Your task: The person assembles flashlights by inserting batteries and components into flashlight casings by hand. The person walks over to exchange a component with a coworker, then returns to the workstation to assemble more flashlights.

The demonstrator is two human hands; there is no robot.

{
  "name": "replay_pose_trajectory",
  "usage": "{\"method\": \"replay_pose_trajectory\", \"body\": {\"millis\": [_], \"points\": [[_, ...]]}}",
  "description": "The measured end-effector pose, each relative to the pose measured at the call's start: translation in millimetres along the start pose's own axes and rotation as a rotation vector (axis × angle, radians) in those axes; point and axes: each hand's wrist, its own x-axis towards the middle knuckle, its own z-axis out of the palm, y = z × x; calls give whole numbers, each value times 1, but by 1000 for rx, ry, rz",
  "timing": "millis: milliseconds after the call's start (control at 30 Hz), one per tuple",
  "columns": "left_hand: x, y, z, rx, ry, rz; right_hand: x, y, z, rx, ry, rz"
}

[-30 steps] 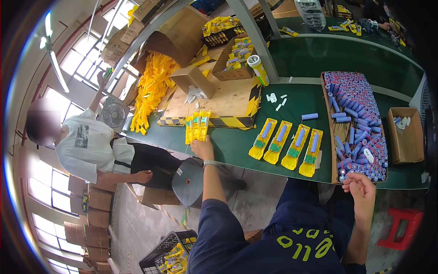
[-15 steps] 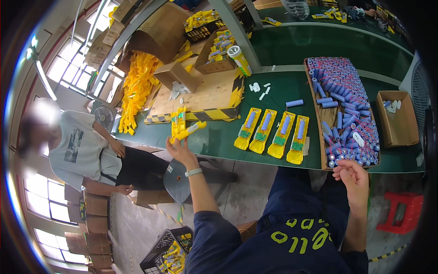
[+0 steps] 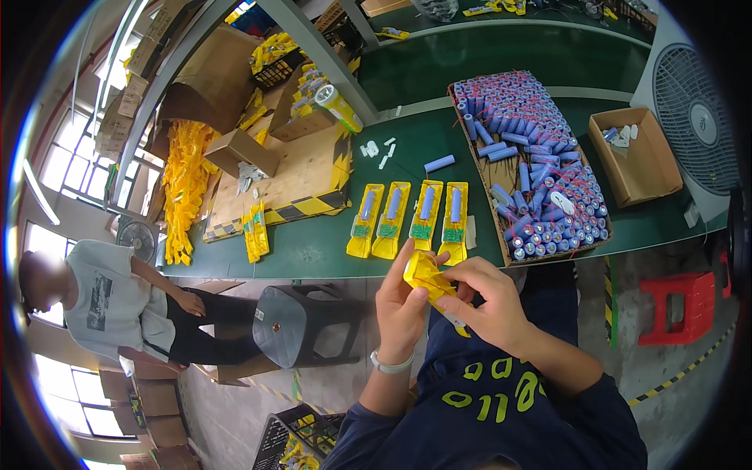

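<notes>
In front of my chest, my left hand (image 3: 398, 313) grips a yellow plastic casing (image 3: 423, 272) from its left side, fingers curled around it. My right hand (image 3: 492, 305) closes on the same casing from the right, thumb and fingers pressed against its lower part. The casing is tilted, and my fingers hide much of it. Just beyond, on the green bench, several open yellow casings (image 3: 359, 247) stand in a row, each with a blue cylindrical cell and a green circuit board inside. A loose blue cell (image 3: 439, 164) lies behind the row.
Right of the row stands a cardboard tray (image 3: 485, 178) of blue cells, then a cardboard box (image 3: 644, 168) and a grey fan (image 3: 693, 117). Small white parts (image 3: 373, 148) and a yellow flashlight (image 3: 338, 108) are farther back. A person (image 3: 117, 294) and a stool (image 3: 286, 325) are at left.
My left hand has brought the yellow casing rightward and in front of my body. My right hand has left the cell tray and taken hold of the casing too. The view has shifted rightward.
</notes>
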Motion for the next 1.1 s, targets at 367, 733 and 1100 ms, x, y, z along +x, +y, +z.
{"method": "replay_pose_trajectory", "body": {"millis": [367,733,1100], "points": [[7,-12,10,53,-72,-76,1,11,-19,73,81,106],[-28,-67,32,313,15,-83,0,23,-14,-37,269,-27],[-5,-56,47,216,122,-80,-16,28,-2,-379,375,-275]]}}
